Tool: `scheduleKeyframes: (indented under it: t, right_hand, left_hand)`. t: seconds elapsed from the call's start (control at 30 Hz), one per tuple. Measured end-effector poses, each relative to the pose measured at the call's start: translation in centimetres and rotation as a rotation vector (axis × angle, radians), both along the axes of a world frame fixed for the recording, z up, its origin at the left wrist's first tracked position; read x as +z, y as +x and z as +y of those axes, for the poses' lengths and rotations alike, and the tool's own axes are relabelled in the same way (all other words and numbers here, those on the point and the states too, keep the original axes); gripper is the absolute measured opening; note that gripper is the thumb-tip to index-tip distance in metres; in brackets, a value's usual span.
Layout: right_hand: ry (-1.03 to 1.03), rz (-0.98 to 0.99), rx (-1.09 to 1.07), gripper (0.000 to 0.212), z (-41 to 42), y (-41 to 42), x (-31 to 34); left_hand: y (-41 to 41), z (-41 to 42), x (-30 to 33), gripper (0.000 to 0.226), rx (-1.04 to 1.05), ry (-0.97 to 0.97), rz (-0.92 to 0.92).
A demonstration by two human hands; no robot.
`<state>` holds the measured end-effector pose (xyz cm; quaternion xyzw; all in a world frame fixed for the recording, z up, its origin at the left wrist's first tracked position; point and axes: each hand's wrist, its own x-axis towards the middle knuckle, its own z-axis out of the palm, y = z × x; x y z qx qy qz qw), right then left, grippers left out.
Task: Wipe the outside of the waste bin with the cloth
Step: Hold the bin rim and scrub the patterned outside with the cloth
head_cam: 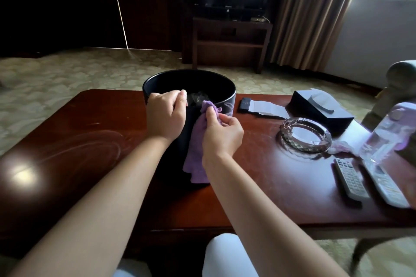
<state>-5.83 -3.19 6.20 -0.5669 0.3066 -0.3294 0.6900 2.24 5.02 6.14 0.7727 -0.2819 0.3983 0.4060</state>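
In the head view, a black waste bin [221, 87] is seen standing upright on a dark wooden table [90, 141]. Its near rim is gripped by the left hand [165, 116], fingers curled over the edge. A purple cloth [197, 153] is pinched near its top by the right hand [221, 135] and hangs against the bin's near outer wall. A glass ashtray [305, 137] and two remotes [350, 179] lie to the right, well apart from the bin.
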Motion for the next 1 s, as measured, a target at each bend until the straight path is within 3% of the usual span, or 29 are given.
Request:
scheduleKeyframes:
  t: [0.17, 0.37, 0.5, 0.7, 0.77, 0.9, 1.0]
  right_hand:
    - [0.018, 0.084, 0.038, 0.018, 0.4, -1.0, -2.9]
    - [0.064, -0.043, 0.037, 0.023, 0.9, 0.2, 1.3]
    - [0.095, 0.017, 0.023, 0.022, 1.2, 0.0, -0.7]
    - [0.44, 0.257, 0.015, 0.033, 0.2, -0.9, -5.8]
    - [0.384, 0.228, 0.006, 0.028, -0.1, -0.5, -4.8]
    - [0.185, -0.013, -0.006, 0.022, -1.0, 0.3, -0.8]
    - [0.21, -0.017, 0.006, 0.025, -1.9, 0.8, 0.1]
  left_hand:
    - [0.1, 0.1, 0.0, 0.037, 0.016, -0.025, 0.063]
    - [-0.1, 0.0, 0.1, 0.047, 0.025, -0.004, 0.024]
    - [-0.1, 0.0, 0.2, 0.046, 0.023, 0.021, 0.009]
    - [-0.3, -0.5, -0.2, 0.039, 0.083, 0.137, -0.11]
    - [-0.2, -0.7, -0.5, 0.04, 0.115, 0.136, -0.11]
    - [0.0, -0.8, -0.7, 0.04, 0.147, 0.138, -0.121]
    - [-0.1, -0.8, -0.6, 0.041, 0.153, 0.139, -0.109]
